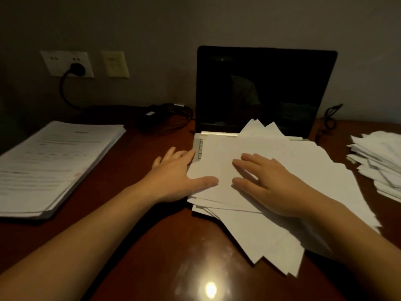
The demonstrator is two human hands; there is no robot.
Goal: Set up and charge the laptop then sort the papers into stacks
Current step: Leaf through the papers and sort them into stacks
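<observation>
Directly before the laptop (264, 88), the left hand (180, 177) and right hand (271, 181) press open-palmed on the loose papers (314, 170), gripping nothing.

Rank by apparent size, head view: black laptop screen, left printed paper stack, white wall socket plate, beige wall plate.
1. black laptop screen and left printed paper stack: alike, and the stack is nearer; unranked.
2. white wall socket plate.
3. beige wall plate.
</observation>
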